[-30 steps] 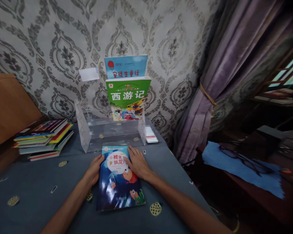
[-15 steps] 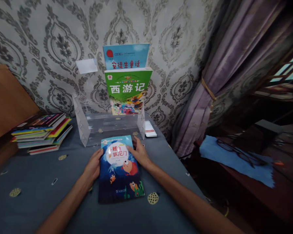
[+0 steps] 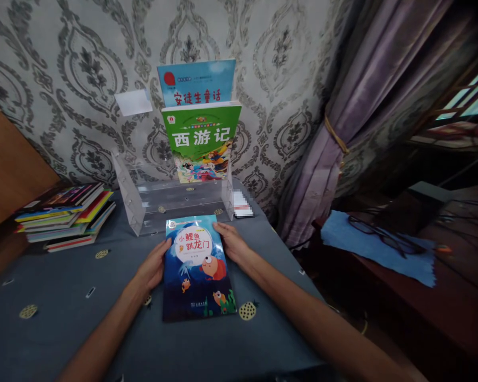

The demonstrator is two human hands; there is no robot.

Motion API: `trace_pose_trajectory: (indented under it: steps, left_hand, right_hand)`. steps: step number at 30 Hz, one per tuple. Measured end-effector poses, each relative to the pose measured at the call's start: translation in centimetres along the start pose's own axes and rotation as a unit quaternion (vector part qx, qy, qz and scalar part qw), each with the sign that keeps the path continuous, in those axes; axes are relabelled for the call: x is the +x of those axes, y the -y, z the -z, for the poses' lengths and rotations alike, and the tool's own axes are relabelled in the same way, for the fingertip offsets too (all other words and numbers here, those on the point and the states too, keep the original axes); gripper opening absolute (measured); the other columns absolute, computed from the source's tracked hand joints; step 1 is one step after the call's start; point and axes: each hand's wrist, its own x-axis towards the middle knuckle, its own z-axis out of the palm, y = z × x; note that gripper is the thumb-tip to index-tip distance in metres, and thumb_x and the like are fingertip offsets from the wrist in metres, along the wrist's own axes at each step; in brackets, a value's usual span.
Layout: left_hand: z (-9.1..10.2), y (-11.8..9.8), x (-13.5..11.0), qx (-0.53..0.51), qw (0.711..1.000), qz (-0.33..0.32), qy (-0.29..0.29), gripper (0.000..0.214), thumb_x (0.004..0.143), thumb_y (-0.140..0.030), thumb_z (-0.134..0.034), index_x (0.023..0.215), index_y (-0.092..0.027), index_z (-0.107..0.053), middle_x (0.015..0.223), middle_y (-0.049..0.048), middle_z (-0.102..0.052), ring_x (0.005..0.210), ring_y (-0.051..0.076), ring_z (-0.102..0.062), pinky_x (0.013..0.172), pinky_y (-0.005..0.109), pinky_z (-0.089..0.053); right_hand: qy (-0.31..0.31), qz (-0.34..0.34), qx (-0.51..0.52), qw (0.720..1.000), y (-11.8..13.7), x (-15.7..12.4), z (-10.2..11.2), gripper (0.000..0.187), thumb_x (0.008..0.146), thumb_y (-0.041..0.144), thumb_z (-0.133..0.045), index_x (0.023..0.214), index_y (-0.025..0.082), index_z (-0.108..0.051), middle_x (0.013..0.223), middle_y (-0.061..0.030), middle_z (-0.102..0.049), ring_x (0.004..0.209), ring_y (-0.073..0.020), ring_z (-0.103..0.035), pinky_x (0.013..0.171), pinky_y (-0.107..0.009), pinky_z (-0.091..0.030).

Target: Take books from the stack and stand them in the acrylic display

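Observation:
A blue children's book [image 3: 197, 270] with a cartoon fish on its cover lies flat on the blue tablecloth [image 3: 63, 318] in front of me. My left hand [image 3: 153, 265] grips its left edge, thumb on the cover. My right hand [image 3: 233, 243] holds the right edge near the top corner. Just behind the book stands a clear acrylic stepped rack [image 3: 171, 201]. A green book [image 3: 202, 140] and a light blue book [image 3: 197, 82] stand upright in the rack's rear tiers.
A stack of several colourful books [image 3: 66, 215] lies at the left, beside a wooden board [image 3: 8, 170]. A small card [image 3: 242, 204] sits right of the rack. Patterned wallpaper is behind, a purple curtain [image 3: 342, 122] at right, and a blue cloth with glasses [image 3: 378, 246] on a dark side table.
My right hand slid off the cover to the book's right edge. The book now sits slightly farther from me, closer to the rack. My left hand stays on the left edge.

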Motion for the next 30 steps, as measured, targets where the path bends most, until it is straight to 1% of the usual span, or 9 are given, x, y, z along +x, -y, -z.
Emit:
trace_pose_trajectory:
  steps: [3,5,8,11,13,17,24,27,30]
  left_hand:
    - [0.1,-0.3,-0.7,0.025,0.999,-0.004,0.035,0.027,0.083,-0.015,-0.072,0.110,-0.014,-0.070,0.103,0.0122,-0.078,0.097,0.027,-0.074,0.086,0.037,-0.062]
    - [0.1,-0.4,-0.9,0.028,0.999,-0.011,0.036,0.027,0.081,-0.013,-0.072,0.108,-0.013,-0.070,0.102,0.0128,-0.078,0.097,0.028,-0.074,0.086,0.038,-0.062]
    - [0.1,-0.4,-1.1,0.022,0.999,-0.023,0.019,0.026,0.081,-0.012,-0.072,0.108,-0.012,-0.070,0.100,0.0125,-0.078,0.095,0.027,-0.075,0.085,0.038,-0.062]
    - [-0.1,-0.5,-1.1,0.009,0.999,-0.029,-0.011,0.023,0.085,-0.011,-0.068,0.108,-0.013,-0.070,0.096,0.0108,-0.079,0.087,0.024,-0.076,0.083,0.036,-0.063]
    - [-0.3,-0.6,-1.1,-0.004,0.999,-0.036,-0.041,0.026,0.087,-0.009,-0.064,0.112,-0.013,-0.069,0.094,0.0094,-0.079,0.081,0.022,-0.076,0.080,0.034,-0.063]
    - [-0.6,-0.8,-1.2,-0.022,0.995,-0.057,-0.074,0.036,0.088,-0.008,-0.061,0.122,-0.015,-0.066,0.091,0.0077,-0.079,0.072,0.020,-0.076,0.072,0.030,-0.064]
    - [-0.5,-1.0,-1.2,-0.023,0.996,-0.075,-0.051,0.041,0.088,-0.009,-0.060,0.129,-0.017,-0.063,0.090,0.0073,-0.079,0.070,0.019,-0.076,0.065,0.025,-0.063]
    - [-0.3,-1.1,-1.2,-0.022,0.995,-0.080,-0.048,0.042,0.088,-0.009,-0.060,0.130,-0.018,-0.063,0.092,0.0076,-0.080,0.072,0.019,-0.076,0.066,0.026,-0.064]
    - [-0.2,-1.1,-1.3,-0.017,0.996,-0.083,-0.042,0.045,0.088,-0.011,-0.062,0.133,-0.019,-0.061,0.098,0.0081,-0.079,0.079,0.021,-0.077,0.073,0.028,-0.064]
  right_hand:
    - [0.003,-0.003,0.002,1.000,0.2,-0.4,-0.1,0.020,0.081,0.034,-0.076,0.089,0.016,-0.072,0.078,-0.0056,-0.077,0.071,-0.0195,-0.073,0.071,-0.032,-0.059]
    - [0.030,-0.013,-0.009,0.999,0.5,-1.0,-0.1,0.024,0.079,0.036,-0.079,0.089,0.015,-0.072,0.078,-0.0053,-0.077,0.068,-0.0176,-0.071,0.068,-0.029,-0.059]
    - [0.110,-0.044,-0.055,0.991,1.1,-2.5,0.1,0.032,0.073,0.040,-0.083,0.088,0.014,-0.071,0.077,-0.0036,-0.075,0.063,-0.0130,-0.069,0.064,-0.024,-0.056]
    - [0.183,-0.079,-0.115,0.973,1.8,-4.4,0.6,0.040,0.069,0.045,-0.086,0.088,0.013,-0.070,0.069,0.0009,-0.071,0.052,-0.0069,-0.060,0.049,-0.016,-0.048]
    - [0.216,-0.103,-0.150,0.959,2.2,-5.5,0.9,0.044,0.070,0.047,-0.084,0.094,0.013,-0.071,0.070,0.0022,-0.069,0.049,-0.0052,-0.056,0.041,-0.014,-0.041]
    - [0.261,-0.142,-0.177,0.938,2.2,-6.9,1.4,0.055,0.068,0.047,-0.085,0.108,0.013,-0.067,0.081,-0.0005,-0.072,0.054,-0.0068,-0.061,0.038,-0.012,-0.039]
    - [0.292,-0.144,-0.172,0.930,1.2,-6.6,2.0,0.062,0.066,0.049,-0.087,0.110,0.013,-0.063,0.081,-0.0016,-0.072,0.055,-0.0075,-0.063,0.038,-0.011,-0.039]
    - [0.282,-0.136,-0.176,0.933,1.3,-6.6,1.8,0.060,0.067,0.050,-0.086,0.109,0.013,-0.063,0.080,-0.0018,-0.071,0.054,-0.0077,-0.063,0.037,-0.012,-0.039]
    - [0.247,-0.094,-0.169,0.949,1.4,-6.6,1.3,0.056,0.072,0.052,-0.082,0.107,0.013,-0.063,0.079,-0.0010,-0.070,0.054,-0.0075,-0.061,0.038,-0.013,-0.043]
